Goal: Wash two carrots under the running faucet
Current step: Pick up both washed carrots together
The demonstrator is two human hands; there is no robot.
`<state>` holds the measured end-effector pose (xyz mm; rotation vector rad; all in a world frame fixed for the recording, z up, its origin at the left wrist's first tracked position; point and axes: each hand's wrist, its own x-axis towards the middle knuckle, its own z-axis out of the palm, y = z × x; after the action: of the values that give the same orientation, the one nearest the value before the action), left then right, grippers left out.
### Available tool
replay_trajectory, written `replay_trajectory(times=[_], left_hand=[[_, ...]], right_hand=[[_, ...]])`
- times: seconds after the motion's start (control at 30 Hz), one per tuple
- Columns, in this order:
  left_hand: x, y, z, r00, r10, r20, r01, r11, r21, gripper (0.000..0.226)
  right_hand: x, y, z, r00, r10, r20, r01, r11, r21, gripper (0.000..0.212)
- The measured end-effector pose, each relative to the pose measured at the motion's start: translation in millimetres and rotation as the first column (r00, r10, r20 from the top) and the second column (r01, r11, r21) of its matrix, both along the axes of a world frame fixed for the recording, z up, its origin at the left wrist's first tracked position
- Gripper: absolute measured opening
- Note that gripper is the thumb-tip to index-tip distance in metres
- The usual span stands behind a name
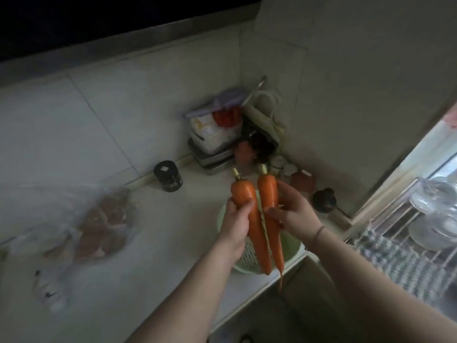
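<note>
1. Left hand grips 1 carrot; right hand pinches the other carrot, mid-frame above the green basket.
2. No faucet shows; that light pinch could drop its carrot onto the table.

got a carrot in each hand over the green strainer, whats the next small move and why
Probably carry both carrots right and down, over the sink. The left hand grips the left carrot and the right hand the right carrot, above the green strainer on the counter; no faucet or water shows here.
</note>
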<state>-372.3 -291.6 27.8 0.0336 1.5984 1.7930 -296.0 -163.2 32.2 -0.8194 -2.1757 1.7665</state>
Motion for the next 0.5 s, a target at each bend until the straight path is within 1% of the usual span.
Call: replay_trajectory(times=[0.07,0.17,0.23,0.33,0.37,0.47,0.5], left_hand=[[-14,1,-10,0.997,0.077,0.001,-0.076,0.996,-0.052,0.020],[-29,5,-23,0.991,0.135,-0.007,-0.134,0.980,-0.149,0.028],[-32,9,-30,0.988,0.150,-0.034,-0.154,0.968,-0.196,0.032],[-31,14,-42,0.983,0.178,-0.050,-0.185,0.950,-0.250,0.029],[-29,15,-46,0.982,0.181,-0.049,-0.188,0.946,-0.265,0.029],[-27,16,-56,0.980,0.177,-0.091,-0.198,0.925,-0.326,0.040],[-26,16,-58,0.979,0.174,-0.108,-0.201,0.920,-0.336,0.039]], right_hand=[[-19,1,-9,1.000,0.008,0.015,-0.008,0.999,0.033,0.072],[-36,7,-22,0.997,0.008,0.083,-0.011,0.999,0.045,0.073],[-41,10,-31,0.992,0.023,0.122,-0.027,0.999,0.033,0.072],[-44,13,-44,0.989,0.030,0.147,-0.031,1.000,0.005,0.068],[-45,14,-46,0.989,0.028,0.144,-0.029,1.000,0.004,0.067],[-51,13,-50,0.991,0.026,0.133,-0.030,0.999,0.024,0.067],[-52,13,-50,0.989,0.033,0.144,-0.039,0.998,0.040,0.069]])
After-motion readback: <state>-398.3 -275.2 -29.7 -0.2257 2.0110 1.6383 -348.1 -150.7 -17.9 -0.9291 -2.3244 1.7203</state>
